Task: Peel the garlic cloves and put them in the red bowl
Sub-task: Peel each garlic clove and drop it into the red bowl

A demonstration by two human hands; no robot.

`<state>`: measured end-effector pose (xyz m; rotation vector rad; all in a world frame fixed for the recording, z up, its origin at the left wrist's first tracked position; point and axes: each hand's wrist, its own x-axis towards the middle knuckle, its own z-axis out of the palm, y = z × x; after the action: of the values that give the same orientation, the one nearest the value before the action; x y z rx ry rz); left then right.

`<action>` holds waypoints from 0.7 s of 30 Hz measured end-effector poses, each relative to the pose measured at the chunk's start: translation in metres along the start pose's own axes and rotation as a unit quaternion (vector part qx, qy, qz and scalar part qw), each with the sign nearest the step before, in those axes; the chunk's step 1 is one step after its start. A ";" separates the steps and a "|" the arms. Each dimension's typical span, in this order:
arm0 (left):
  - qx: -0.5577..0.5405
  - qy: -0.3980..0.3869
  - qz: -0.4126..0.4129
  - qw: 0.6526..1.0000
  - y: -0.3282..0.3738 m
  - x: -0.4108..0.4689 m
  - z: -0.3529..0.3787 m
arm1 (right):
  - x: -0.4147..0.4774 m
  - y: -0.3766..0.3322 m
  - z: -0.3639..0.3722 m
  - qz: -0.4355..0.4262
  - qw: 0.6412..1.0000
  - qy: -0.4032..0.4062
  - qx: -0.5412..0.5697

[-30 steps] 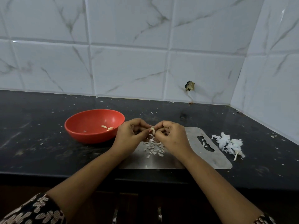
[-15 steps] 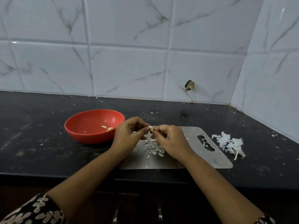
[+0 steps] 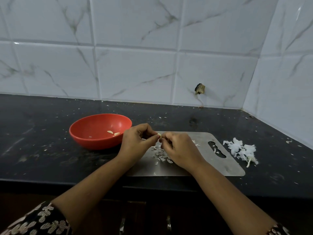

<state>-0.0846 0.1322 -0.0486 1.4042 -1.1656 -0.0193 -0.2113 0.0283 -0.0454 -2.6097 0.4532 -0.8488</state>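
A small pale garlic clove (image 3: 159, 135) is pinched between the fingertips of my left hand (image 3: 138, 143) and my right hand (image 3: 181, 150), just above the steel cutting board (image 3: 211, 160). Both hands meet at the clove. Left of them stands the red bowl (image 3: 94, 138) with two peeled cloves (image 3: 113, 132) lying inside. Small bits of skin (image 3: 160, 154) lie scattered on the board under my hands.
A heap of white garlic skins with a stem (image 3: 241, 150) lies on the black counter (image 3: 42, 150) right of the board. Tiled walls close the back and right side. The counter's front edge runs below my wrists.
My hands have stayed together over the board, working the clove. The clove sits a little higher and further left between the fingertips than one second ago.
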 end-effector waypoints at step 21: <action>-0.117 -0.047 -0.061 0.990 0.000 0.002 0.000 | 0.000 0.000 -0.002 0.010 0.996 0.033 0.081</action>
<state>-0.0841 0.1308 -0.0472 1.2742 -1.1136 -0.3014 -0.2122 0.0273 -0.0439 -2.4306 0.4100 -0.9264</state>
